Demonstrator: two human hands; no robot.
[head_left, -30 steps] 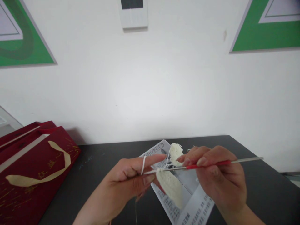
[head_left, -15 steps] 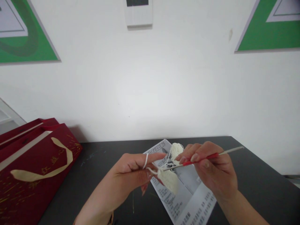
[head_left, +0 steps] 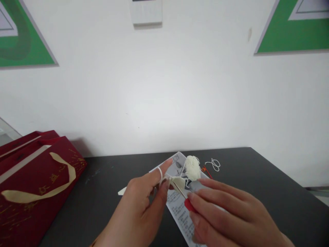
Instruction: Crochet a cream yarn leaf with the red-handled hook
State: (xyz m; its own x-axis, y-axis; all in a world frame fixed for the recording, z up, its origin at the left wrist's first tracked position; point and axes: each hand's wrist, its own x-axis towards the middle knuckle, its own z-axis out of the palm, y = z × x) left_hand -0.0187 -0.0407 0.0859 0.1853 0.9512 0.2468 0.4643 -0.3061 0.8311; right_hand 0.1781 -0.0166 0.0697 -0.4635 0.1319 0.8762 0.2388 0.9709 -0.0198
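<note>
While both hands meet over a dark table (head_left: 257, 178), a person works cream yarn with a crochet hook (head_left: 180, 190).

Left hand (head_left: 144, 206) pinches a small cream crocheted piece (head_left: 178, 181) between thumb and middle finger, its forefinger stretched out with a yarn strand (head_left: 160, 173) looped around it. Right hand (head_left: 226, 216) grips the hook's red handle, fingers closed narrowly, the metal tip pointing into the piece. Just beyond the fingertips, a small yarn ball (head_left: 192, 167) rests on a printed sheet (head_left: 180, 212). Far left of the left hand lies a red gift bag (head_left: 33, 185).
</note>
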